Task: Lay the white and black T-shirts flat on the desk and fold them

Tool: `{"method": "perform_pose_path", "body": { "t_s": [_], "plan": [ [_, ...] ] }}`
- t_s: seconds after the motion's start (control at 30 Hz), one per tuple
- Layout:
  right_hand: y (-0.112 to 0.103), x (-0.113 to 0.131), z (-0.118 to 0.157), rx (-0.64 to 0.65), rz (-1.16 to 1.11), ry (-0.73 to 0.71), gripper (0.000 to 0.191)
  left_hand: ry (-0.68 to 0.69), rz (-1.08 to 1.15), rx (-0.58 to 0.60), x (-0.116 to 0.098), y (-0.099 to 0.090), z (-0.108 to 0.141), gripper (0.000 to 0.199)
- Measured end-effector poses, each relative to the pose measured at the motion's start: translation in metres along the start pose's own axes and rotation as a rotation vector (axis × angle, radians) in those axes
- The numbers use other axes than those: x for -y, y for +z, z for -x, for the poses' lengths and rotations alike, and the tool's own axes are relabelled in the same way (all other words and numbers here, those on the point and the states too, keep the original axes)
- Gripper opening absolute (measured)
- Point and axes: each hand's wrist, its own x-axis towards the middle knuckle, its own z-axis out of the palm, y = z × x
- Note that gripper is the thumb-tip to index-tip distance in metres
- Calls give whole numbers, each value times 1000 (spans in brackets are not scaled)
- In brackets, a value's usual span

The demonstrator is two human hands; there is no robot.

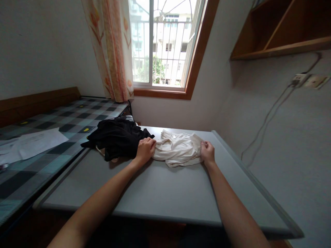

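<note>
2 bare forearms (111, 187) reach forward, converging over the grey table (170, 196). Curled inward, the left hand (146, 150) and right hand (207, 151) pinch opposite ends of the white garment (181, 150) lying rumpled there, just right of the black clothes (121, 137); beyond is the window (168, 44).

So both arms are held out in front, bare at least along the forearms, and angled inward from the lower corners. The left hand (145, 150) is kept palm-down, knuckles up, with its fingers curled into a grip. The right hand (208, 152) is bunched like a loose fist, fingers tucked in. Both are held about level, well apart, thumbs mostly hidden tbh.
</note>
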Motion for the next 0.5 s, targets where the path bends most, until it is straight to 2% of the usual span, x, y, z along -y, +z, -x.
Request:
{"method": "perform_pose_path", "body": {
  "t_s": [0.1, 0.2, 0.27, 0.33, 0.4, 0.43, 0.5],
  "plan": [
    [-13, -6, -18, -331, -96, 146, 18, -55, 92, -160, 2, -8, -5, 17],
    [-29, -12, -29, -551, -81, 250, 9, -108, 56, -296, 3, -15, -8, 15],
    [-37, -13, -29, -641, -14, 250, 14, -99, 2, -322, 3, -16, -7, 17],
    [-40, -9, -23, -696, 126, 142, 27, -8, -23, -268, 2, -14, -5, 31],
    [-36, -3, -14, -651, 259, -55, 32, 143, -21, -138, 3, -8, -3, 42],
    [-32, 1, -9, -557, 280, -162, 30, 215, -18, -59, 3, -5, -1, 42],
    [-20, 8, 1, -264, 241, -334, 29, 313, -16, 88, 4, 3, 1, 36]
  ]
}}
